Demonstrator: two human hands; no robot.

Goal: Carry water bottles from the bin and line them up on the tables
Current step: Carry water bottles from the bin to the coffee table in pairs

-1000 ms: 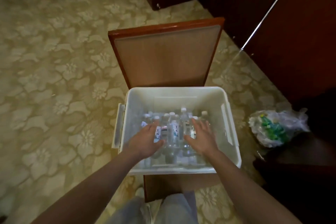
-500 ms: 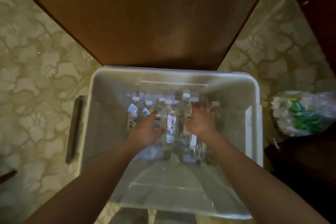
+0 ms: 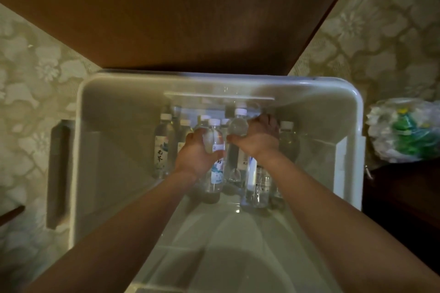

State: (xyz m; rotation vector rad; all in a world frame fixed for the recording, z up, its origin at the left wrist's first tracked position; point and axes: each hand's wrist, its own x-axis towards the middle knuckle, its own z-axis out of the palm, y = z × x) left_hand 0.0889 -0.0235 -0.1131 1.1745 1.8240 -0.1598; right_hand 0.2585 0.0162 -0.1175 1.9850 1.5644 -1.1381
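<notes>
Change: left hand (image 3: 195, 157) now grips labelled bottle (image 3: 215, 137); right hand (image 3: 257, 141) grips taller bottle (image 3: 238, 126).
Bin (image 3: 100, 85): rear bottles (image 3: 184, 126) blurred; fingertips hidden.

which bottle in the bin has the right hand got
The clear white-capped bottle just right of the labelled bottle in the left hand; the right hand curls round its shoulder.

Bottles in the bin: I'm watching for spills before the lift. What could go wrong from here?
1. The left hand grips the left bottle and the right hand the right bottle, inside a tight cluster; pulling up may topple the neighbouring bottles.
2. The right bottle's cap sits close under the ledge on the bin far wall and might catch.
3. The gripped pair are side by side and could knock together.
</notes>
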